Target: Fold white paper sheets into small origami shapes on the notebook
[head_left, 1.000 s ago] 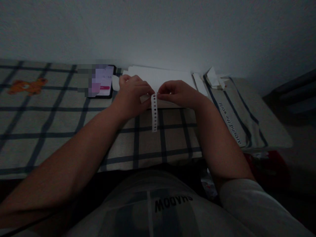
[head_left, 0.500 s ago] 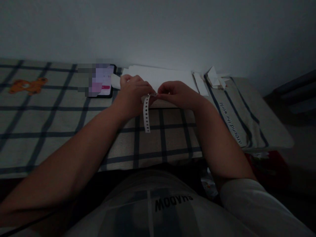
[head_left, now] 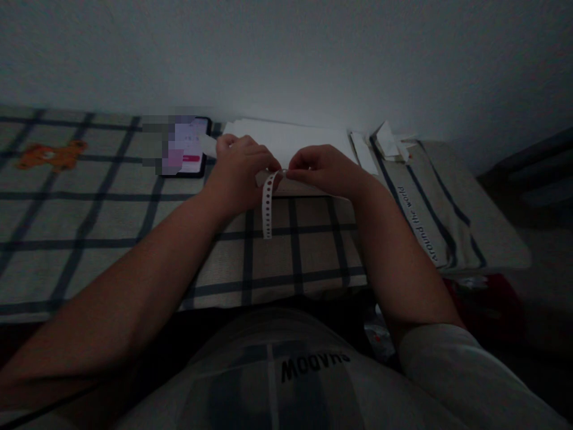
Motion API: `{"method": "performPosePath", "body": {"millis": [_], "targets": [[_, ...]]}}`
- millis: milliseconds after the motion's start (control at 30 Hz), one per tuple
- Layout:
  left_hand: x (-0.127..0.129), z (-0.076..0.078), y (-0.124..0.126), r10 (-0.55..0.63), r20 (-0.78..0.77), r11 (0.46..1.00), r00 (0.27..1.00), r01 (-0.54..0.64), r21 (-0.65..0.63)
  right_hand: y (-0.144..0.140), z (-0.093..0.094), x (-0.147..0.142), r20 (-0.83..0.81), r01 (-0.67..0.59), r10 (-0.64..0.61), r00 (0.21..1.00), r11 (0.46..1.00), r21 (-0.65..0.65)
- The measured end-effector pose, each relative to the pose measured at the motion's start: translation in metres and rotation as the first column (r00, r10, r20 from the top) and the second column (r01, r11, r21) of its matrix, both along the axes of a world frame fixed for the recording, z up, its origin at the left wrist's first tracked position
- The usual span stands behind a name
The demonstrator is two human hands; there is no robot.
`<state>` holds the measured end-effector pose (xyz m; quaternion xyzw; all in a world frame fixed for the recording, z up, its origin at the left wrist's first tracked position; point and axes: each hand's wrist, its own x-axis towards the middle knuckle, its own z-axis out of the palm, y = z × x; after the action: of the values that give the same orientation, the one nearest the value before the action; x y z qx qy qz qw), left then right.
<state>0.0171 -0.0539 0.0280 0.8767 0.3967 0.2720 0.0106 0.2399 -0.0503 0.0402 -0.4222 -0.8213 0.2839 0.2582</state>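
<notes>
Both hands (head_left: 282, 172) pinch a perforated strip (head_left: 267, 206) (hanging down).

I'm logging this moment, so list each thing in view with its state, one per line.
perforated paper strip: pinched at its top end between both hands, hanging down, slightly curved.
left hand: fingers closed on the strip.
right hand: fingers closed on the strip.
phone: lying flat, screen lit.
white paper stack: flat, behind the hands.
checked cloth: spread flat.
folded paper pieces: creased, loose.

Perforated strip (head_left: 267, 206) now swung leftward.
</notes>
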Motion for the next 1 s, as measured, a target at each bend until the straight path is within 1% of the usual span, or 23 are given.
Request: {"method": "performPosePath", "body": {"millis": [267,467,633,767,900,1000], "targets": [[0.0002,-0.0025,0.0028,-0.031,-0.037,0.999,0.999,0.032,0.023,-0.0010,0.0002,-0.0038,-0.009,-0.008,0.008,1.000,1.000,0.000],[0.0002,-0.0008,0.0027,-0.027,-0.035,0.999,0.999,0.027,-0.017,0.0027,-0.0042,-0.0038,-0.040,-0.041,0.043,0.998,0.999,0.030],[-0.0020,0.0015,0.0020,-0.043,-0.027,0.999,0.999,0.042,-0.023,0.0019,-0.0018,-0.0049,-0.050,-0.048,0.051,0.997,0.997,0.057],[-0.0033,0.0014,0.0024,-0.035,-0.002,0.999,0.999,0.035,-0.029,0.0011,-0.0005,-0.0028,-0.041,-0.033,0.035,0.999,0.998,0.047],[-0.0040,-0.0008,0.0030,-0.028,0.015,1.000,0.999,0.028,-0.003,0.0020,-0.0013,0.0007,-0.016,-0.020,0.020,1.000,1.000,0.017],[-0.0032,-0.0021,0.0027,-0.027,-0.003,1.000,1.000,0.027,0.014,0.0023,-0.0013,0.0004,0.011,-0.014,0.014,1.000,0.999,0.029]]}}
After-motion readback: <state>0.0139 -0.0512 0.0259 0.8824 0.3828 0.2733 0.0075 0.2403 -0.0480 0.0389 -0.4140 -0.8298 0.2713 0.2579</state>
